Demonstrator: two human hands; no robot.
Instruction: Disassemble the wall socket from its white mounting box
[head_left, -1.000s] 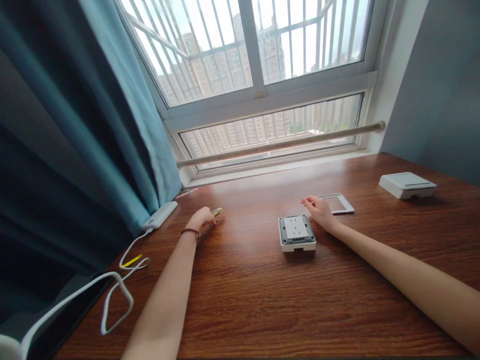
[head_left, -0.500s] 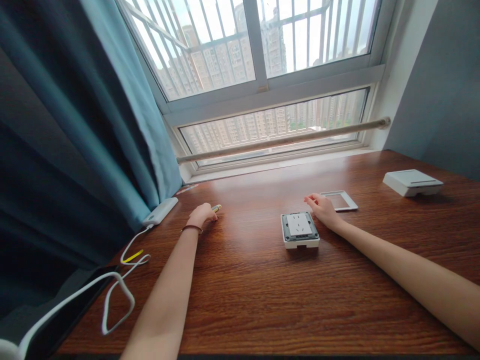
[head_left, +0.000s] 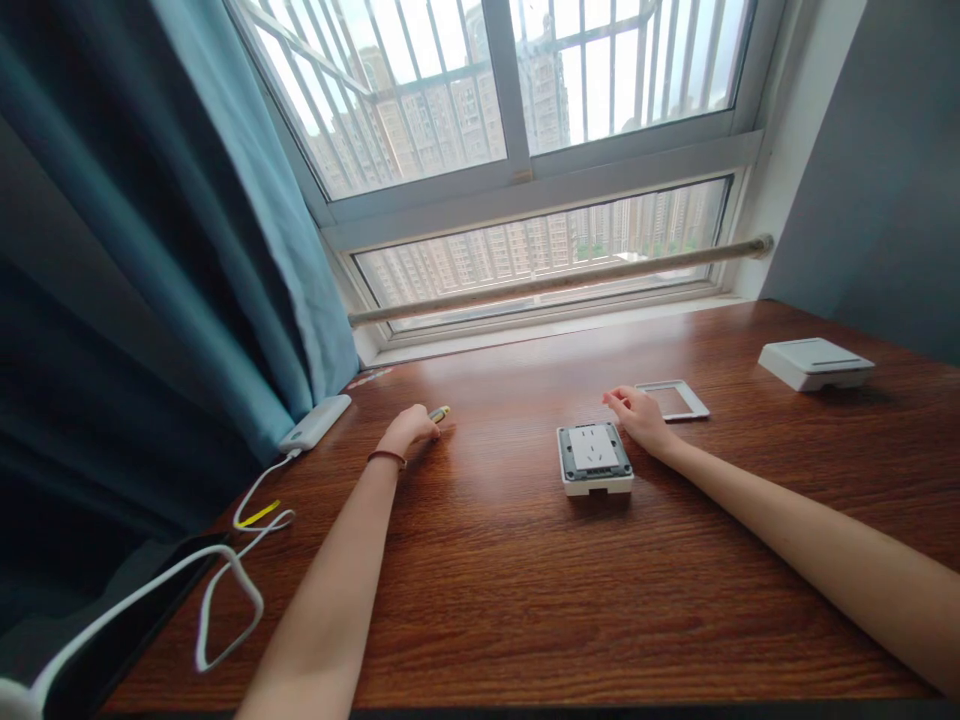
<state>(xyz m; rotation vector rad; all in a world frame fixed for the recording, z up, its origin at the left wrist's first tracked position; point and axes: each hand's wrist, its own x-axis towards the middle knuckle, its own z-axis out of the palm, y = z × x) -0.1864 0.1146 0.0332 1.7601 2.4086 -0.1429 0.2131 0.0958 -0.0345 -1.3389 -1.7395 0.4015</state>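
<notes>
My left hand (head_left: 409, 430) is closed around a small yellow-and-grey tool (head_left: 439, 413), perhaps a screwdriver; only one end of it sticks out past the fingers. On the desk, right of the middle, lies a wall socket (head_left: 595, 457) with its grey inner frame exposed, seated on a white back box. My right hand (head_left: 637, 418) rests just behind and to the right of this socket, thumb and fingertips pinched together. Whatever the pinch may hold is too small to make out. Beside that hand lies a white cover frame (head_left: 697, 404), flat on the wood.
A second white switch or socket box (head_left: 816, 363) sits at the far right of the brown desk (head_left: 480, 600). At the left are a white power strip (head_left: 315, 424), its looped white cable (head_left: 259, 590) and a yellow strip (head_left: 259, 514). Curtain and barred window stand behind.
My left hand has shifted slightly right over the desk with the yellow-and-grey tool. My right hand keeps its pinch beside the socket. The whole view has turned a little.
</notes>
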